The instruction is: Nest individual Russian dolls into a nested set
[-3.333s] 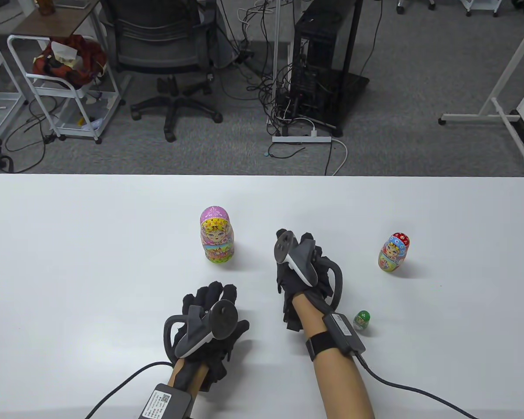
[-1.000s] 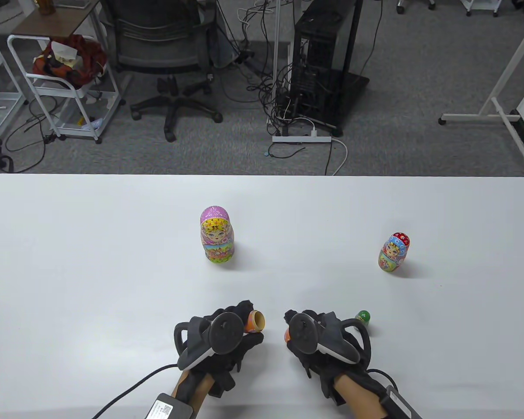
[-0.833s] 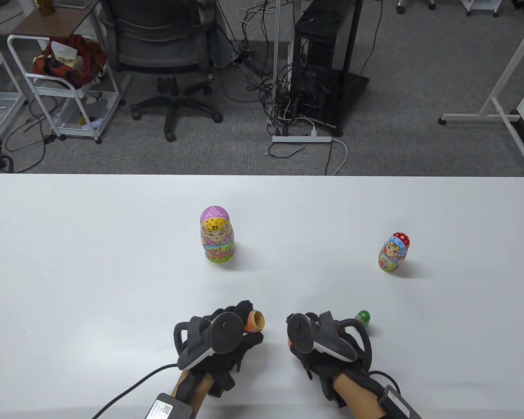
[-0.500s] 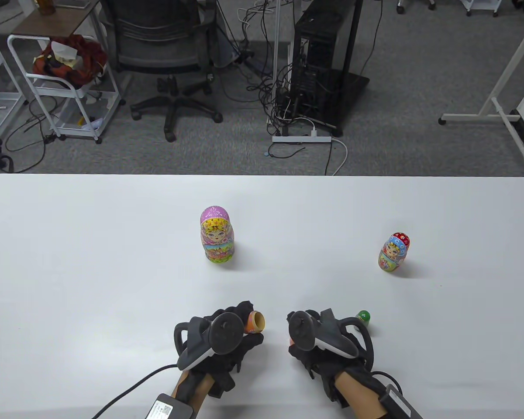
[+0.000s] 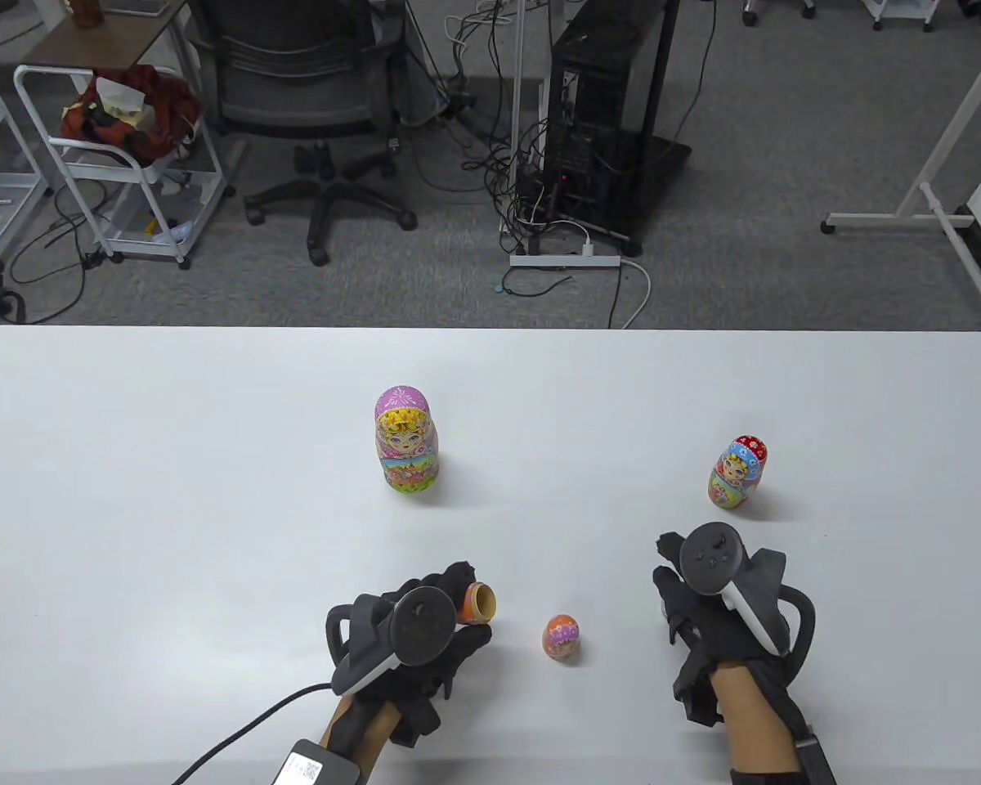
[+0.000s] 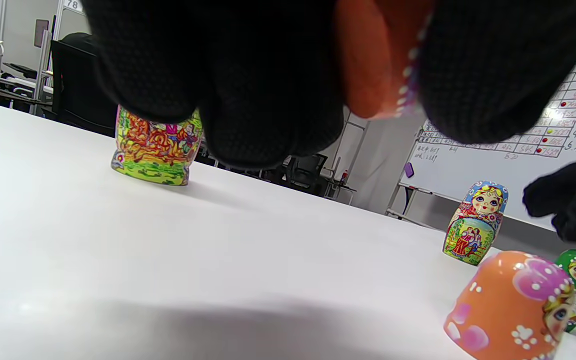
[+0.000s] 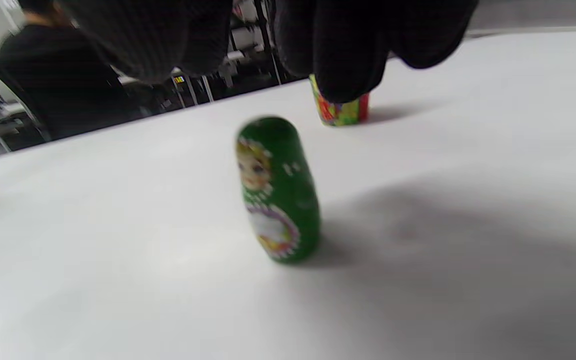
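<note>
Left hand (image 5: 425, 634) curled round the open orange doll bottom (image 5: 477, 603), near the table's front edge (image 5: 131, 719). Orange doll top (image 5: 562, 638) standing alone between the hands. Right hand (image 5: 703, 613) poised over the small green doll (image 7: 277, 192), fingers hanging loose, apparently grasping nothing. Pink doll (image 5: 406, 440) and red-capped doll (image 5: 737, 473) upright farther back.

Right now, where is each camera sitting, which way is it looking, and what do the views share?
Table view: overhead, looking down at the table; both gloved hands show.
Left wrist view: low under the left hand, looking across the tabletop; its fingers grip the orange doll base.
Right wrist view: under the right hand, facing the green doll.
Shared: both wrist views show the green doll.
</note>
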`<action>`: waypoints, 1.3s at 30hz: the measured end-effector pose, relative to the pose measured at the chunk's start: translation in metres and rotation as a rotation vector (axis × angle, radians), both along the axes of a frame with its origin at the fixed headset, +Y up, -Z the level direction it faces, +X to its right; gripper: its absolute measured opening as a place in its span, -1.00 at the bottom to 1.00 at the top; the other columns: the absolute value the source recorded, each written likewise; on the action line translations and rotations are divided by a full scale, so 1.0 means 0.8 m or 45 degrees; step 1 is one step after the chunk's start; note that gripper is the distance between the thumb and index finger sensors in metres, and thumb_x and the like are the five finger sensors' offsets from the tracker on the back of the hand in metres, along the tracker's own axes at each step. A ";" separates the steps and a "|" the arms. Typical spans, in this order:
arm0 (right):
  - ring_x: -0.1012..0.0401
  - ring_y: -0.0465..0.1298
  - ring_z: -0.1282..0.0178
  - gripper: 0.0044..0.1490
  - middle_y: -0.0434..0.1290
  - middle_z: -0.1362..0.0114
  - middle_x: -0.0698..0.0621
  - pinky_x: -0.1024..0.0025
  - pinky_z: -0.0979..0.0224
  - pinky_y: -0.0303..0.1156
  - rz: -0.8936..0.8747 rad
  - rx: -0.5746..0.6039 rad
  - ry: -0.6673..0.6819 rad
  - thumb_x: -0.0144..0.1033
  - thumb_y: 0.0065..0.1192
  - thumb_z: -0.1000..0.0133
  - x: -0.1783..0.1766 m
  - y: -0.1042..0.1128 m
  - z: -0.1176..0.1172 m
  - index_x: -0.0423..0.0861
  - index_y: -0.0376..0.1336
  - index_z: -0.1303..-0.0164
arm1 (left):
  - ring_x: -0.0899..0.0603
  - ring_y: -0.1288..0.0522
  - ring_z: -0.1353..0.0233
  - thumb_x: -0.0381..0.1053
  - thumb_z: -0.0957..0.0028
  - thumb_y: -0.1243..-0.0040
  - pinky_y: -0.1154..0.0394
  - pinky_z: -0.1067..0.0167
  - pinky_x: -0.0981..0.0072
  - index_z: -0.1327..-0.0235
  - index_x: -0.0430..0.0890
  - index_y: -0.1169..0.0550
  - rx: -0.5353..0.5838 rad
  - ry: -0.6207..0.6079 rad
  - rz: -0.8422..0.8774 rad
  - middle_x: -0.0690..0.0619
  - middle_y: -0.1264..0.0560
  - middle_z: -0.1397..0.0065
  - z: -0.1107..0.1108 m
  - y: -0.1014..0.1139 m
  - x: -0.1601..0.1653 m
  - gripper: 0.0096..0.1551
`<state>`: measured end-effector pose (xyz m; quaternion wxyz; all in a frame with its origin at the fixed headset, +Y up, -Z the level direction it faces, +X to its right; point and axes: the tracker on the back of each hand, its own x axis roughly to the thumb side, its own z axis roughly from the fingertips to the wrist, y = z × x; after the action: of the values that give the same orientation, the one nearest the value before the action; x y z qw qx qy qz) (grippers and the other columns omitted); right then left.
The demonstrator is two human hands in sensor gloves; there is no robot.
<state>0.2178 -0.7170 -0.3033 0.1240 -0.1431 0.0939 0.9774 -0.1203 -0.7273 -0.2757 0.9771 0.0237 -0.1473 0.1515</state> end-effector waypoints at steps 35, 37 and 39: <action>0.09 0.52 -0.27 -0.35 0.36 -0.47 -0.02 0.12 -0.33 0.46 -0.601 0.608 0.732 -0.06 0.32 -0.07 -0.103 0.041 0.040 0.14 0.17 -0.36 | 0.02 -0.70 -0.14 0.48 0.28 -0.31 -0.60 -0.20 0.06 -0.39 0.06 -0.45 0.058 -0.043 0.019 0.10 -0.67 -0.22 0.003 0.001 0.004 -0.04; 0.10 0.52 -0.28 -0.36 0.35 -0.48 -0.01 0.12 -0.33 0.46 -0.595 0.634 0.790 -0.07 0.33 -0.06 -0.112 0.043 0.044 0.15 0.18 -0.35 | 0.02 -0.70 -0.14 0.48 0.28 -0.31 -0.60 -0.20 0.06 -0.38 0.06 -0.45 0.068 -0.052 0.026 0.10 -0.67 -0.22 0.004 0.002 0.005 -0.04; 0.10 0.51 -0.28 -0.36 0.35 -0.48 -0.01 0.12 -0.33 0.46 -0.582 0.633 0.823 -0.08 0.34 -0.06 -0.118 0.043 0.048 0.15 0.18 -0.35 | 0.03 -0.70 -0.14 0.48 0.28 -0.32 -0.61 -0.20 0.07 -0.38 0.05 -0.45 0.082 -0.060 0.033 0.11 -0.67 -0.22 0.006 0.004 0.005 -0.04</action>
<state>0.1231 -0.6827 -0.2650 0.3310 0.2270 -0.0805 0.9124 -0.1160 -0.7243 -0.2712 0.9701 0.0536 -0.1746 0.1599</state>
